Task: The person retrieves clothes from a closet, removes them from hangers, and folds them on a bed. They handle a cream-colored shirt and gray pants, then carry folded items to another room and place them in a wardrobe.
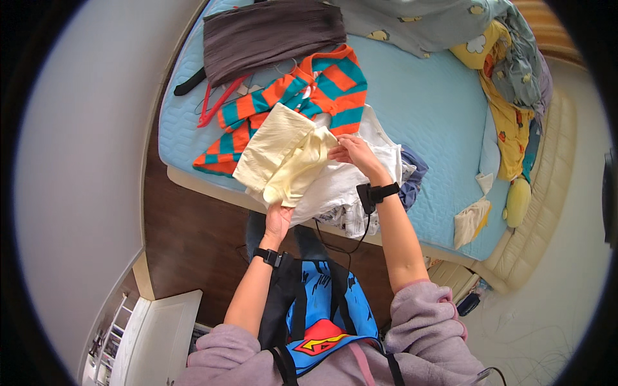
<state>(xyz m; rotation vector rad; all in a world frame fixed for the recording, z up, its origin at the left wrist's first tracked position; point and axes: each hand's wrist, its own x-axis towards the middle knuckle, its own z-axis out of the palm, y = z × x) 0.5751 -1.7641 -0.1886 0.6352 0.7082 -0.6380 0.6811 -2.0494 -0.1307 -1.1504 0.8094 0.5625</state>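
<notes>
My left hand [278, 223] grips the lower edge of a pale yellow garment [285, 149], its fingers partly hidden by the cloth. At the garment's right edge is my right hand [356, 153], fingertips against or very near the fabric; whether they pinch it is unclear. The yellow cloth is partly folded and bunched towards its lower right. Beneath it lie white clothes [333, 186] and an orange and teal striped knit garment [338, 91] with a sleeve stretched left. Each wrist wears a black strap with a small device.
A blue mattress [415, 106] carries everything. Dark grey cloth [275, 41] and a red hanger [219, 103] lie at the upper left. Blue clothing [413, 173] is right of the white pile. A patterned quilt [434, 29] is bunched at the back. A black cable [350, 251] hangs by the bed edge.
</notes>
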